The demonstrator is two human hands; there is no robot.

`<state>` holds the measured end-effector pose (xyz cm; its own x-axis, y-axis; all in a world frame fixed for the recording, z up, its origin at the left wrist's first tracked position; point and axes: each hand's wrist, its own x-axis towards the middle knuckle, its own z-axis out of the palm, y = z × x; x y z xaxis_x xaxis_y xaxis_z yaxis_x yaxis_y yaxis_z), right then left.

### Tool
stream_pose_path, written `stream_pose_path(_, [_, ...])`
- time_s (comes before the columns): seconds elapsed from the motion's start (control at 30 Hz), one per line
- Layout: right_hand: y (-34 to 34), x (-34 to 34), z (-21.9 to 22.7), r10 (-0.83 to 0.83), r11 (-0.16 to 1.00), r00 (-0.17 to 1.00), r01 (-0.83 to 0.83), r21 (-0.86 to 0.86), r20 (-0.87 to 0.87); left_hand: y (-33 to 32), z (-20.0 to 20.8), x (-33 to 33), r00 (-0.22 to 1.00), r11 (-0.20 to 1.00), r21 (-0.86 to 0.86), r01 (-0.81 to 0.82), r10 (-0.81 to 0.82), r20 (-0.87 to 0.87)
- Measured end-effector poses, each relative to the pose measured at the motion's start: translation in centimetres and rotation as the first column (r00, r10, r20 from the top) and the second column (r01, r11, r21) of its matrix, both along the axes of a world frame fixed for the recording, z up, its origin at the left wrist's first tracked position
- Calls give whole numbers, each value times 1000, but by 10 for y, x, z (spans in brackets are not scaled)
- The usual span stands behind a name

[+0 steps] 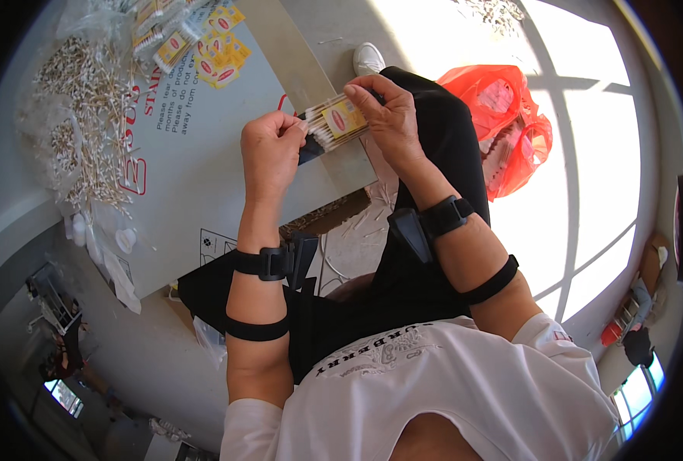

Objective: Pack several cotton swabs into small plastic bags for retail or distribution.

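1. Yellow-labelled swab pack is hanging between my hands above the tabletop, long axis running left to right.
2. My right hand is pinching its right end.
3. My left hand is gripping its left end.

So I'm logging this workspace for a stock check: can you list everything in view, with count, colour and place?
Packet of cotton swabs: one, clear with yellow label, held between both hands.
Packed swab packets: a heap, yellow labels, board's far end.
Loose cotton swabs: a large pile, white and tan, left of board.
Cardboard board: one, grey-white with red print, in front.
Plastic bag: one, orange-red, floor at right.
Shoe: one, white, far floor.
Left hand: one, gripping packet's left end.
Right hand: one, gripping packet's right end.
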<state>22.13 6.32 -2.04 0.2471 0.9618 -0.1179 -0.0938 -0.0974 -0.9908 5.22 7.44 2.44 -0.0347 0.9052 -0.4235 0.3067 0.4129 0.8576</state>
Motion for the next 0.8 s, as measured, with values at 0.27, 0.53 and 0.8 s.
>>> stream_pose_path(0.27, [-2,0,5,-8,997,997,3,-77,-71,-32,-18,17,926,832,452,-323,178,334])
stream_pose_path(0.53, [-1,1,-5,-5,999,999,3,-46,-49,-5,-15,43,822,835,432,-341,42,568])
stream_pose_path(0.8, [1,2,-9,41,995,999,-44,-94,-32,-5,-24,44,879,841,532,-98,-179,443])
